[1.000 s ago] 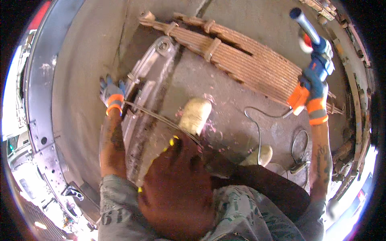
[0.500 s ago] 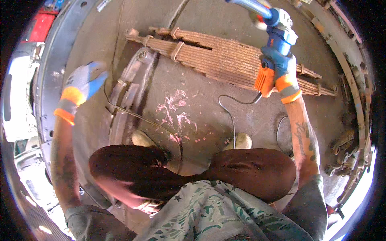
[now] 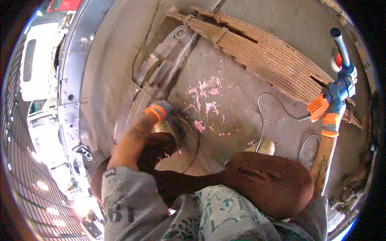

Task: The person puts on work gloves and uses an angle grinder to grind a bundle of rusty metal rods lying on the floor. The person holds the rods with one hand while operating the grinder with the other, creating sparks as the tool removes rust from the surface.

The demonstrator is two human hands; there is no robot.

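My right hand [image 3: 333,107], in a grey-blue glove with an orange cuff, grips a blue and orange angle grinder [image 3: 341,89] with a metal side handle [image 3: 339,44] and a cord leading off it. My left hand [image 3: 164,111], gloved alike, is smeared by motion low over the floor beside a dark cable [image 3: 197,134]; its fingers cannot be made out. Beyond it lies a grey metal leaf spring [image 3: 161,54], with cable across it. Rusty stacked leaf springs [image 3: 261,56] lie across the floor ahead, beside the grinder.
A long grey steel beam [image 3: 70,80] runs along the left, with white vehicle parts [image 3: 42,64] beyond. Pink marks [image 3: 207,90] spatter the concrete between my feet and the springs. Dark metal parts [image 3: 345,180] lie at the lower right.
My left hand has swung from the left side inward and down. The grinder, still in my right hand, sits farther right in view. My knees have come into sight since a second ago.
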